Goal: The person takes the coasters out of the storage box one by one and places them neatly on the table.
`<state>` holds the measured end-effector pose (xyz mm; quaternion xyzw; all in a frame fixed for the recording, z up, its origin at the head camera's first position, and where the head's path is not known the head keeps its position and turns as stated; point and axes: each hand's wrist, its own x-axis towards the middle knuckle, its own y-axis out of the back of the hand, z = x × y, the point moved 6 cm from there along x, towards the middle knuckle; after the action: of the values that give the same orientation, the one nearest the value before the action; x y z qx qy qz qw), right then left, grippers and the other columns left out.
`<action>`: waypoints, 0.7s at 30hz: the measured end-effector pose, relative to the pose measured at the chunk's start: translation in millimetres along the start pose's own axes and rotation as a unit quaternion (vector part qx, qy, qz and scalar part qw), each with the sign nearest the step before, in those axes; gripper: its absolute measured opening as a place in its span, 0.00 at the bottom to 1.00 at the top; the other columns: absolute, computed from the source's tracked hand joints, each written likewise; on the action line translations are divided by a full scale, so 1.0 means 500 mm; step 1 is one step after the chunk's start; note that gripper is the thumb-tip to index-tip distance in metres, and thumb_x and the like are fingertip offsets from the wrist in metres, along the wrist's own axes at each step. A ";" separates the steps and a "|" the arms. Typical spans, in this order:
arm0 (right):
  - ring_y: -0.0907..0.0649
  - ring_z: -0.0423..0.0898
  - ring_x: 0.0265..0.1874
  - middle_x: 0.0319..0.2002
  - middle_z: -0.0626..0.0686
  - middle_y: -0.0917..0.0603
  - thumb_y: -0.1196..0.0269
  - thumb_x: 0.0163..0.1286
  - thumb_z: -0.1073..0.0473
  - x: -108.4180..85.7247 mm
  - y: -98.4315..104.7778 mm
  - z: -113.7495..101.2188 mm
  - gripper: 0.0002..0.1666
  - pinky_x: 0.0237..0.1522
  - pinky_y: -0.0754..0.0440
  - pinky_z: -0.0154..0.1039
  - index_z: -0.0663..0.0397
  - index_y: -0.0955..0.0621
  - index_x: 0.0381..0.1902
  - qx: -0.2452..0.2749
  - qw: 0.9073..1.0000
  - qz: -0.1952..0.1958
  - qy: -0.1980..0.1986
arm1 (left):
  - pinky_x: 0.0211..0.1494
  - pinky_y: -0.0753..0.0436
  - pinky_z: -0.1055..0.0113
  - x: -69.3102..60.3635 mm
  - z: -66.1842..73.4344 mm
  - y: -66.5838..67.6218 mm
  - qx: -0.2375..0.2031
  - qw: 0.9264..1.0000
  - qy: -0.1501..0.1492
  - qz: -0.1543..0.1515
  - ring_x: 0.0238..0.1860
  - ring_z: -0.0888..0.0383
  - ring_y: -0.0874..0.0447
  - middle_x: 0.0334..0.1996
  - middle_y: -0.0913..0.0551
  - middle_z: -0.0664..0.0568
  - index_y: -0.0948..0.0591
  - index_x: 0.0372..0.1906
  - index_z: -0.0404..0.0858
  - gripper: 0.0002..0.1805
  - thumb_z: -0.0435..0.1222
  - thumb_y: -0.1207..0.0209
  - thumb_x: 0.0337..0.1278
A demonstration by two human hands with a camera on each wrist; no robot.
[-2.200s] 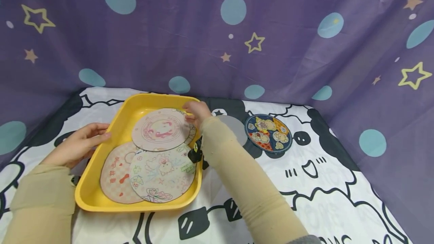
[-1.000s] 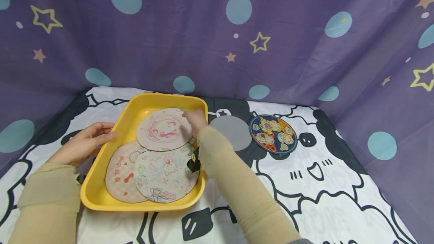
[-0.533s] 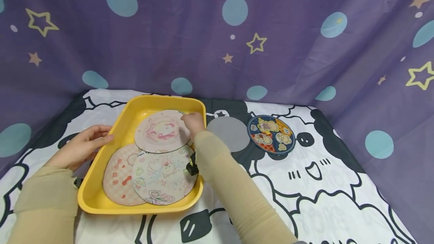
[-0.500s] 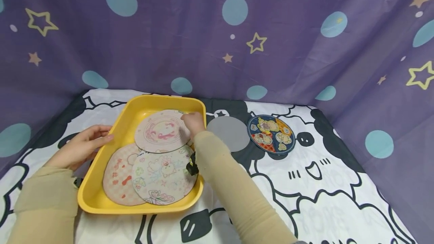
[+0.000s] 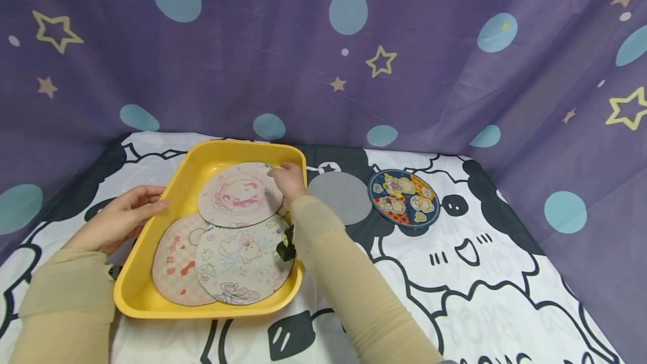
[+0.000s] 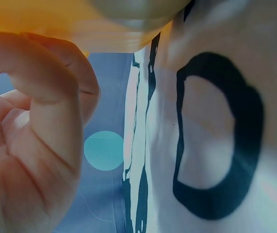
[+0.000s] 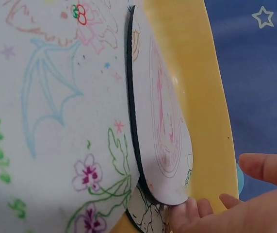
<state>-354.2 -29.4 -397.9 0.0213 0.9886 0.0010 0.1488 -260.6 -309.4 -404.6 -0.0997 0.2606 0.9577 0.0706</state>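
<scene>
My left hand (image 5: 118,218) holds the left side of a yellow tray (image 5: 132,265), thumb at the rim; the left wrist view has its bent fingers (image 6: 56,97) against the outer wall. Three large round mats lie overlapping in the tray: a pink-print one (image 5: 240,195) on top at the back, a colourful drawn one (image 5: 242,263) in front, and a checked one (image 5: 177,265) at left. My right hand (image 5: 290,184) is at the top mat's right edge. In the right wrist view, fingertips of that hand (image 7: 245,211) touch the mat's edge, thumb apart. Beneath, part of another patterned mat (image 7: 150,213) shows.
Right of the tray lie a plain grey disc (image 5: 341,198) and a dark blue disc with cartoon figures (image 5: 404,198), close together. A black-and-white cartoon cloth (image 5: 485,324) covers the table. A purple curtain (image 5: 303,83) hangs behind and at the sides.
My right hand has moved from the tray's right rim a little inward and toward me, and its fingers have loosened since half a second ago. My left hand stays at the tray.
</scene>
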 end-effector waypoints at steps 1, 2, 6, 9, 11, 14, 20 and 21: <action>0.33 0.57 0.71 0.72 0.58 0.32 0.41 0.68 0.64 -0.001 0.000 0.000 0.33 0.73 0.37 0.52 0.64 0.33 0.70 0.002 1.000 -0.002 0.001 | 0.45 0.16 0.68 0.000 0.000 0.000 -0.002 1.000 -0.001 0.000 0.42 0.72 0.23 0.65 0.36 0.34 0.50 0.75 0.28 0.44 0.55 0.50 0.72; 0.33 0.57 0.71 0.72 0.58 0.32 0.42 0.69 0.64 -0.002 0.000 -0.001 0.32 0.73 0.37 0.53 0.64 0.32 0.70 0.002 1.000 -0.003 0.000 | 0.45 0.16 0.68 0.000 0.001 0.000 -0.004 1.000 -0.001 -0.001 0.42 0.72 0.23 0.65 0.36 0.34 0.50 0.75 0.28 0.44 0.55 0.50 0.72; 0.33 0.57 0.71 0.71 0.58 0.32 0.42 0.70 0.64 -0.005 0.000 -0.001 0.31 0.73 0.37 0.54 0.63 0.31 0.70 0.001 1.000 -0.005 -0.002 | 0.45 0.15 0.68 -0.001 0.001 0.000 -0.006 1.000 -0.006 -0.001 0.42 0.72 0.23 0.65 0.36 0.33 0.49 0.75 0.28 0.44 0.55 0.50 0.72; 0.33 0.58 0.71 0.71 0.58 0.31 0.42 0.70 0.64 -0.003 0.001 0.001 0.30 0.73 0.37 0.54 0.63 0.31 0.69 -0.002 1.000 -0.005 -0.005 | 0.45 0.16 0.69 -0.001 0.000 0.000 -0.003 1.000 -0.007 0.001 0.42 0.73 0.23 0.65 0.36 0.33 0.49 0.74 0.28 0.43 0.55 0.50 0.72; 0.33 0.58 0.71 0.71 0.58 0.31 0.42 0.70 0.64 -0.002 0.000 0.003 0.30 0.73 0.37 0.55 0.63 0.31 0.69 -0.003 1.000 -0.008 -0.007 | 0.45 0.16 0.69 -0.002 0.000 0.001 -0.003 1.000 -0.007 0.002 0.42 0.73 0.23 0.65 0.36 0.33 0.49 0.74 0.28 0.43 0.54 0.50 0.72; 0.35 0.58 0.72 0.72 0.59 0.32 0.42 0.70 0.64 0.000 -0.001 0.005 0.31 0.74 0.38 0.55 0.63 0.32 0.70 -0.003 1.000 -0.015 -0.009 | 0.44 0.16 0.69 -0.002 0.001 0.002 -0.002 1.000 -0.006 0.003 0.42 0.72 0.23 0.65 0.36 0.32 0.49 0.74 0.27 0.43 0.54 0.51 0.73; 0.38 0.59 0.74 0.73 0.59 0.35 0.42 0.69 0.65 -0.001 0.001 0.006 0.33 0.75 0.41 0.55 0.64 0.34 0.71 0.004 1.000 -0.025 -0.017 | 0.45 0.16 0.69 -0.002 0.004 0.001 0.001 1.000 -0.003 0.003 0.42 0.72 0.23 0.64 0.35 0.35 0.48 0.74 0.27 0.43 0.55 0.50 0.72; 0.38 0.59 0.74 0.74 0.59 0.36 0.42 0.69 0.65 -0.001 0.001 0.006 0.33 0.75 0.41 0.55 0.65 0.34 0.71 0.006 0.999 -0.027 -0.017 | 0.45 0.16 0.69 -0.002 0.004 0.000 0.000 1.000 -0.008 0.000 0.42 0.71 0.22 0.63 0.34 0.36 0.48 0.74 0.27 0.43 0.55 0.51 0.72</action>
<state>-352.6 -28.8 -400.8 -0.0046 0.9861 -0.0098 0.1657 -260.0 -308.6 -402.5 -0.0916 0.2596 0.9586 0.0723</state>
